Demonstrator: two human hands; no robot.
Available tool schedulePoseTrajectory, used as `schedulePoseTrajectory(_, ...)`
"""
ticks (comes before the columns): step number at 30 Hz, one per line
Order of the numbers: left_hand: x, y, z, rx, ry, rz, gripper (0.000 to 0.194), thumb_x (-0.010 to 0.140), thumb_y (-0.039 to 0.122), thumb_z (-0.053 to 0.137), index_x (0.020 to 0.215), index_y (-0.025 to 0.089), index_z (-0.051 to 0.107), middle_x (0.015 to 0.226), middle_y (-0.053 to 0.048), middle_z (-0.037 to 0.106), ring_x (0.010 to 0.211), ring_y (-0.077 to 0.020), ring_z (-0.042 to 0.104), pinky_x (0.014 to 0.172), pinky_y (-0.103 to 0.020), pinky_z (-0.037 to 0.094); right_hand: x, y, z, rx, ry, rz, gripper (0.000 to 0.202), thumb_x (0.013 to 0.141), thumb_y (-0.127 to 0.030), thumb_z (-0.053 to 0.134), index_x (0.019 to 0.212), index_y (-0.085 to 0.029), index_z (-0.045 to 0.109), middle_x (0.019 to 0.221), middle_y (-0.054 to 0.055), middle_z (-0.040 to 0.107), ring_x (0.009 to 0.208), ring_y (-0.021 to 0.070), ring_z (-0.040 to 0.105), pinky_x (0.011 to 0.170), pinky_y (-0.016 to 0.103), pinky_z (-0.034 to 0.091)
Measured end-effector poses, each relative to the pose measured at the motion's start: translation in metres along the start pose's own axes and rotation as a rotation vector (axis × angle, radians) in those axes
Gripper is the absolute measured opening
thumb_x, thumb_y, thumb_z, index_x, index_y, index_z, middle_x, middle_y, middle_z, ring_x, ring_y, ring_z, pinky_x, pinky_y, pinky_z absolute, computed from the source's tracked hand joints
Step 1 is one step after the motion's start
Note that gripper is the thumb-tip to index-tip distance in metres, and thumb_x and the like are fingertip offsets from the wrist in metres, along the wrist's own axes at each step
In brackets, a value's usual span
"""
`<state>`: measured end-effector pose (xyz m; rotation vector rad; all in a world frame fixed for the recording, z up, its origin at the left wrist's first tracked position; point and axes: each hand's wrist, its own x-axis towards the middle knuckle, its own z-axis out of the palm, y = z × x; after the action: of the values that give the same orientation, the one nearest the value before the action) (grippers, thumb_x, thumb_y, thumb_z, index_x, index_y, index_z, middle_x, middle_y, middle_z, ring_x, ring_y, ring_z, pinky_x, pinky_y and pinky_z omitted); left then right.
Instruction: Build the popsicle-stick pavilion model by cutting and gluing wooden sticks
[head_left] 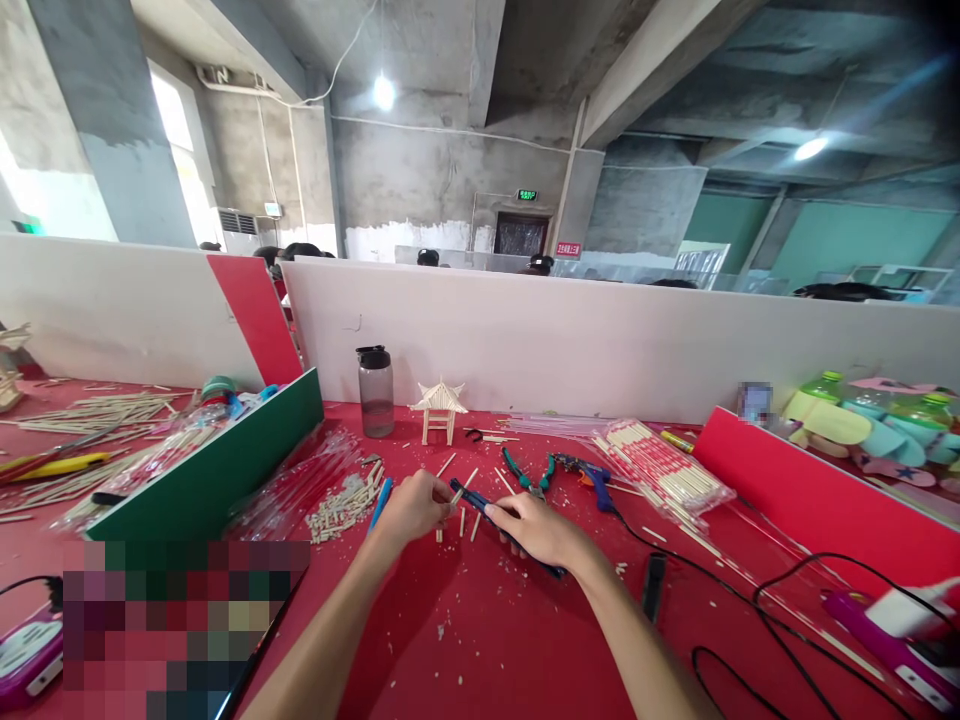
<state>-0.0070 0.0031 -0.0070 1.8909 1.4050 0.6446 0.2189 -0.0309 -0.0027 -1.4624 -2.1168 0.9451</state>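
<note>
My left hand (414, 512) is closed, its fingertips pinching a short pale wooden stick (457, 497). My right hand (536, 528) wraps round a pair of dark blue pliers (474, 497). The jaws of the pliers are right at the stick by my left fingertips; whether they bite on it I cannot make out. Several cut stick pieces (475, 527) lie on the red table just below the hands. Beyond them stands a small pavilion model (439, 408) built of sticks. A blue pen-like thing (381, 503) lies beside my left wrist.
Left are a pile of short stick bits (346, 508) and a green divider (217, 460). A water bottle (376, 395) stands at the back. Green-handled pliers (534, 478), a glue gun (598, 485) with its cord, and packed sticks (660, 465) lie right. A black bar (653, 588) lies by my right forearm.
</note>
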Motion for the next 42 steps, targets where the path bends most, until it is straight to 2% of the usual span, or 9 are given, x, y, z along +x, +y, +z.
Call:
schedulePoseTrajectory(3, -0.005, 0.008, -0.003, 0.176, 0.042, 0.016, 0.019, 0.074, 0.023, 0.056, 0.072, 0.017, 0.073, 0.062, -0.003, 0.071, 0.067, -0.0177, 0.068, 0.058, -0.020, 0.043, 0.001, -0.001, 0.003, -0.038, 0.017, 0.016, 0.052, 0.095, -0.058, 0.034, 0.074, -0.018, 0.060, 0.057, 0.000, 0.060, 0.051, 0.0142, 0.054, 0.054, 0.024, 0.035)
schedulePoseTrajectory(8, -0.011, 0.023, -0.005, 0.444, 0.140, 0.009, 0.018, 0.077, 0.019, 0.058, 0.080, 0.018, 0.076, 0.080, -0.009, 0.075, 0.082, -0.0230, 0.070, 0.065, -0.024, 0.041, 0.001, -0.011, 0.009, -0.109, 0.083, -0.022, 0.048, 0.096, -0.053, 0.036, 0.076, -0.018, 0.063, 0.060, 0.002, 0.062, 0.056, 0.0158, 0.055, 0.055, 0.025, 0.031)
schedulePoseTrajectory(14, -0.013, 0.029, -0.005, 0.619, 0.199, -0.021, 0.024, 0.086, 0.018, 0.049, 0.088, 0.017, 0.073, 0.091, -0.014, 0.074, 0.088, -0.0268, 0.069, 0.070, -0.028, 0.041, 0.003, -0.024, 0.021, -0.130, 0.189, -0.015, 0.049, 0.096, -0.053, 0.036, 0.082, -0.017, 0.065, 0.076, 0.006, 0.069, 0.068, 0.0194, 0.061, 0.059, 0.026, 0.034)
schedulePoseTrajectory(19, -0.013, 0.029, -0.004, 0.676, 0.221, -0.027, 0.029, 0.091, 0.017, 0.041, 0.091, 0.015, 0.070, 0.092, -0.015, 0.072, 0.085, -0.0254, 0.068, 0.070, -0.029, 0.040, 0.007, -0.025, 0.029, -0.125, 0.225, -0.012, 0.045, 0.097, -0.050, 0.036, 0.089, -0.018, 0.066, 0.085, 0.010, 0.072, 0.081, 0.0235, 0.066, 0.066, 0.027, 0.037)
schedulePoseTrajectory(31, -0.014, 0.034, -0.001, 0.726, 0.253, -0.047, 0.031, 0.092, 0.013, 0.035, 0.095, 0.013, 0.066, 0.091, -0.016, 0.070, 0.083, -0.0253, 0.066, 0.064, -0.031, 0.034, 0.013, -0.022, 0.042, -0.228, 0.247, 0.034, 0.053, 0.099, -0.055, 0.021, 0.088, -0.019, 0.059, 0.080, 0.008, 0.070, 0.082, 0.0243, 0.067, 0.064, 0.028, 0.035)
schedulePoseTrajectory(42, -0.012, 0.035, -0.003, 0.729, 0.260, -0.033, 0.031, 0.094, 0.017, 0.035, 0.091, 0.013, 0.066, 0.088, -0.015, 0.070, 0.081, -0.0252, 0.068, 0.061, -0.030, 0.033, 0.015, -0.021, 0.044, -0.228, 0.261, 0.029, 0.054, 0.100, -0.055, 0.018, 0.091, -0.019, 0.058, 0.083, 0.008, 0.070, 0.081, 0.0219, 0.066, 0.065, 0.027, 0.034)
